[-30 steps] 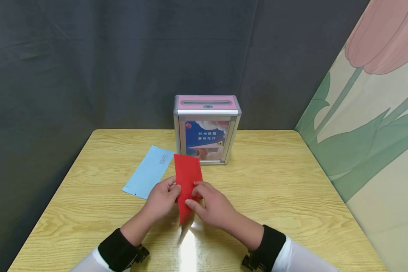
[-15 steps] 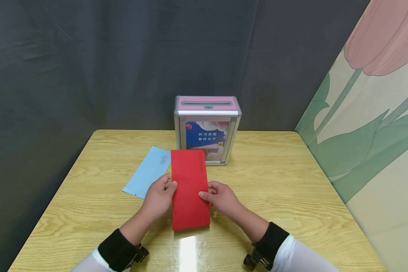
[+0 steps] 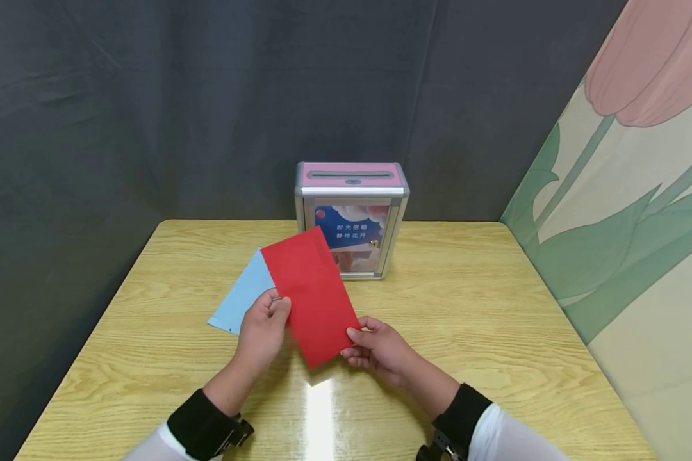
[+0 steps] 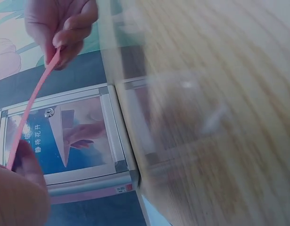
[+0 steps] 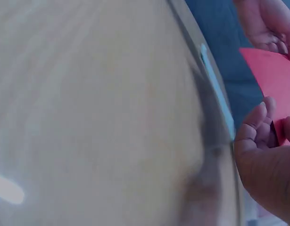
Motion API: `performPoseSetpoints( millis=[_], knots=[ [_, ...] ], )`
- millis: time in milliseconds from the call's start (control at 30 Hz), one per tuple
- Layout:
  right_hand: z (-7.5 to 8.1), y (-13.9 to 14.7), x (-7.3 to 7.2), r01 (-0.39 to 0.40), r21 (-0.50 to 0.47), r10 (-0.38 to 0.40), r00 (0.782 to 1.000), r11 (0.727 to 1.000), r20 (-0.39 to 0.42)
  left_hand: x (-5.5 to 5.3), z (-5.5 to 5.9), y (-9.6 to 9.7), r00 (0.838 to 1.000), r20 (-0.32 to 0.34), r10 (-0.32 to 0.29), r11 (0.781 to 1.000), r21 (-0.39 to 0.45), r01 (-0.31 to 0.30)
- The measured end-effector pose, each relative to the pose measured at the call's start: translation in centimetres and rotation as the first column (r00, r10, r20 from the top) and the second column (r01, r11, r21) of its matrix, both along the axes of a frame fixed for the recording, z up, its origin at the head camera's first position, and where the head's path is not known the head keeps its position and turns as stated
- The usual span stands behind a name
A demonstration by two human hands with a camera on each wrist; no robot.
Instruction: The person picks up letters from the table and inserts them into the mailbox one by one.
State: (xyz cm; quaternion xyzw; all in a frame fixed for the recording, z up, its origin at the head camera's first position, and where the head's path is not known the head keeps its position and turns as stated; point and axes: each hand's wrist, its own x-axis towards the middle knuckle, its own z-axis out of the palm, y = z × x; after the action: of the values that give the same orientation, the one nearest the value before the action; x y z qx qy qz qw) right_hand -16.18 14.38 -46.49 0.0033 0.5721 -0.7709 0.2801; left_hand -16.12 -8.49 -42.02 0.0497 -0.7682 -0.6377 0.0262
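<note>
A red envelope (image 3: 311,298) is held tilted above the table, its top leaning left. My left hand (image 3: 263,326) pinches its left edge between thumb and fingers. Near the lower right corner, my right hand (image 3: 383,349) grips it with the thumb on the front face. Edge-on in the left wrist view, the red envelope (image 4: 29,106) looks like a thin strip between both hands. A light blue envelope (image 3: 243,298) lies on the table behind my left hand, partly covered by the red one.
A silver-framed box (image 3: 396,237) with a pink top and a slot (image 3: 350,174) stands at the back of the wooden table (image 3: 467,307). Its front has a picture panel and a small lock (image 3: 373,244). A dark curtain (image 3: 207,109) hangs behind, and a flower-patterned panel (image 3: 628,211) rises at right.
The red envelope has turned from nearly edge-on to face-on, then tilted with its top to the left. My right hand has shifted down and right to its lower corner.
</note>
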Motion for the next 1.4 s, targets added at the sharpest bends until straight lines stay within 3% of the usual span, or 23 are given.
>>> performPoseSetpoints(
  millis=[133, 200, 267, 333, 400, 433, 500, 567, 633, 667, 700, 767, 867, 1100, 1267, 1400],
  knots=[
    [1.7, 1.2, -0.6, 0.085, 0.170, -0.053, 0.982, 0.982, -0.184, -0.1, 0.1, -0.4, 0.999, -0.025, 0.024, 1.000, -0.014, -0.024],
    [2.7, 1.8, -0.9, 0.109, 0.290, -0.024, 0.959, 0.951, -0.281, -0.3, 0.2, -0.6, 0.995, -0.068, 0.069, 0.995, -0.070, -0.074],
    [3.6, 2.5, -1.1, 0.112, 0.408, 0.043, 0.935, 0.906, -0.352, -0.6, 0.4, -0.7, 0.983, -0.137, 0.121, 0.974, -0.175, -0.144],
    [4.5, 3.0, -1.3, 0.108, 0.524, 0.139, 0.901, 0.845, -0.411, -0.7, 0.5, -0.7, 0.971, -0.212, 0.114, 0.922, -0.342, -0.183],
    [5.4, 3.4, -1.5, 0.109, 0.627, 0.248, 0.856, 0.771, -0.454, -0.7, 0.8, -0.5, 0.954, -0.300, 0.005, 0.842, -0.513, -0.166],
    [5.8, 3.5, -1.5, 0.115, 0.669, 0.299, 0.830, 0.734, -0.471, -0.7, 0.9, -0.3, 0.937, -0.341, -0.079, 0.797, -0.586, -0.146],
    [6.5, 3.6, -1.5, 0.134, 0.725, 0.379, 0.781, 0.676, -0.497, -0.5, 1.2, 0.2, 0.877, -0.398, -0.267, 0.708, -0.699, -0.102],
    [7.1, 3.6, -1.5, 0.153, 0.753, 0.429, 0.742, 0.640, -0.516, -0.4, 1.5, 0.7, 0.812, -0.410, -0.416, 0.640, -0.766, -0.059],
    [7.6, 3.5, -1.5, 0.177, 0.758, 0.443, 0.719, 0.628, -0.535, -0.2, 1.7, 1.3, 0.778, -0.391, -0.491, 0.605, -0.796, -0.018],
    [7.8, 3.4, -1.5, 0.189, 0.755, 0.442, 0.712, 0.627, -0.546, -0.1, 1.8, 1.5, 0.777, -0.374, -0.505, 0.598, -0.802, 0.003],
    [8.0, 3.3, -1.5, 0.203, 0.749, 0.434, 0.708, 0.631, -0.557, 0.0, 1.9, 1.7, 0.784, -0.355, -0.509, 0.597, -0.802, 0.025],
    [8.1, 3.2, -1.5, 0.237, 0.732, 0.405, 0.706, 0.639, -0.581, 0.1, 1.9, 1.9, 0.814, -0.306, -0.493, 0.608, -0.790, 0.071],
    [8.3, 3.2, -1.6, 0.276, 0.694, 0.335, 0.720, 0.665, -0.608, 0.2, 2.0, 2.0, 0.862, -0.253, -0.440, 0.660, -0.742, 0.119],
    [8.4, 3.9, -1.8, 0.261, 0.606, 0.160, 0.819, 0.752, -0.551, 0.0, 2.1, 1.6, 0.936, -0.226, -0.269, 0.804, -0.588, 0.089],
    [7.9, 4.1, -1.9, 0.269, 0.529, 0.072, 0.841, 0.805, -0.536, -0.2, 2.1, 1.3, 0.974, -0.156, -0.162, 0.900, -0.428, 0.081],
    [7.3, 4.0, -2.1, 0.252, 0.402, -0.019, 0.866, 0.880, -0.500, -0.4, 2.0, 1.2, 0.989, -0.095, -0.115, 0.956, -0.281, 0.084]
  ],
)
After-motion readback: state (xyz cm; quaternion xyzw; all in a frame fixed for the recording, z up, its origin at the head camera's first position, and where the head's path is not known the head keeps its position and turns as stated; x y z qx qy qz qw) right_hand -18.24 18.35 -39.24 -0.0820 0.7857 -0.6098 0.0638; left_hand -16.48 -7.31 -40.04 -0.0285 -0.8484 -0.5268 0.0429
